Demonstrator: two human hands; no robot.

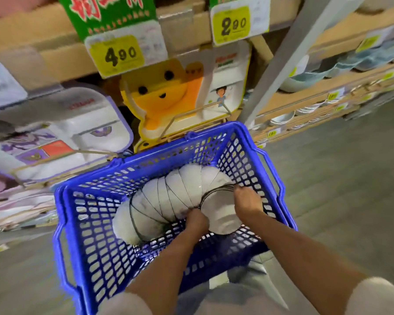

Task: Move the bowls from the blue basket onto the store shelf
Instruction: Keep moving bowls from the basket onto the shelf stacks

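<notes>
A blue plastic basket stands on the floor in front of the shelves. Inside it lies a curved row of several nested white bowls with dark rims, lying on their sides. Both my hands reach down into the basket. My left hand grips the near side of the end bowl where it meets the row. My right hand grips the same bowl's rim on the far right side. The fingers of both hands are partly hidden behind the bowl.
The store shelf behind the basket holds printed children's trays, one yellow and orange. Price tags reading 4.90 and 2.90 hang above. A grey upright post divides the shelves; bowls and plates fill the right-hand shelves.
</notes>
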